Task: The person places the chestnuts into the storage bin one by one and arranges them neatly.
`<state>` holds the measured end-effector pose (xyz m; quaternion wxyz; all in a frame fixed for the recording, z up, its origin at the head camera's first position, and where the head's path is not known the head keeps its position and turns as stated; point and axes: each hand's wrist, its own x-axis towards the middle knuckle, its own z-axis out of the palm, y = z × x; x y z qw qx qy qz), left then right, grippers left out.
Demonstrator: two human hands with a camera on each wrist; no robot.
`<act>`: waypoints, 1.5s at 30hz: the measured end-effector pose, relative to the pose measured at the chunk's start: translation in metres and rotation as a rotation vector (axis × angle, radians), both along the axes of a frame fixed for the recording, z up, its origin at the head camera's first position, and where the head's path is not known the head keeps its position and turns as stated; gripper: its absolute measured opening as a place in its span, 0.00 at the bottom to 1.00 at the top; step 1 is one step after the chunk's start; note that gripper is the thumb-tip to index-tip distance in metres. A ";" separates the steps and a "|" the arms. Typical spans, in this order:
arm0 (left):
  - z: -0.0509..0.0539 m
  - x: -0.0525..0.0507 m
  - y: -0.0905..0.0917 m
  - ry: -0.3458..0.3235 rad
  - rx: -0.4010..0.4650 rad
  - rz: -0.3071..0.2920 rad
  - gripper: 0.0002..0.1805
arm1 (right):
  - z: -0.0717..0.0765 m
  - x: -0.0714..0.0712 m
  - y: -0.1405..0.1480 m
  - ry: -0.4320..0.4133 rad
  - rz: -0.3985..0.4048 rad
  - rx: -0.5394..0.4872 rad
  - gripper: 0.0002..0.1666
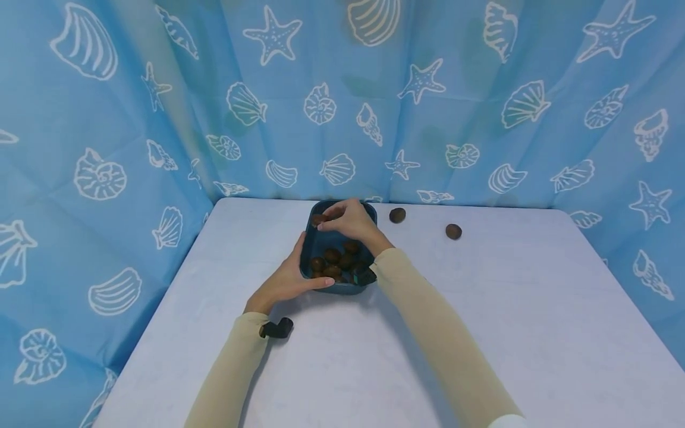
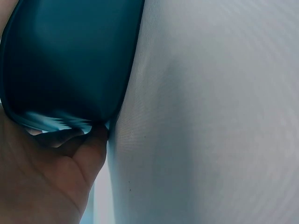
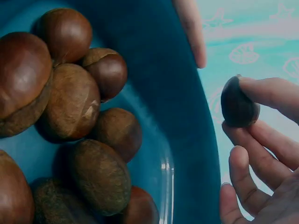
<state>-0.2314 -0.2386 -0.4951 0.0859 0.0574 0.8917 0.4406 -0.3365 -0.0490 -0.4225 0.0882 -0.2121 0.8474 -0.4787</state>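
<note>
A dark blue plastic tub (image 1: 342, 289) is on the table, with several brown chestnuts (image 1: 332, 255) gathered at its near end. My left hand (image 1: 289, 276) grips the tub's near left corner, thumb along the front and fingers against the left side. In the left wrist view, the hand (image 2: 51, 172) is against the tub's outer wall (image 2: 74, 60). Over the tub's far left part, my right hand (image 1: 355, 224) pinches one chestnut (image 1: 319, 220). The right wrist view shows that chestnut (image 3: 238, 105) between thumb and fingertips, beside the tub's wall (image 3: 187, 116).
Two loose chestnuts lie on the white table (image 1: 481, 309) right of the tub, one chestnut (image 1: 397, 215) near the back edge and another chestnut (image 1: 453, 231) farther right. A blue curtain (image 1: 299, 119) with white shell prints hangs behind and along the sides.
</note>
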 end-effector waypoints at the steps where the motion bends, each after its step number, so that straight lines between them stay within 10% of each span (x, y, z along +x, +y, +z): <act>1: 0.001 -0.001 0.000 0.001 -0.004 -0.001 0.70 | 0.000 0.000 0.000 -0.003 -0.002 0.018 0.20; 45: -0.001 0.001 -0.001 0.058 0.084 -0.045 0.68 | -0.004 0.002 -0.029 -0.046 0.109 0.478 0.10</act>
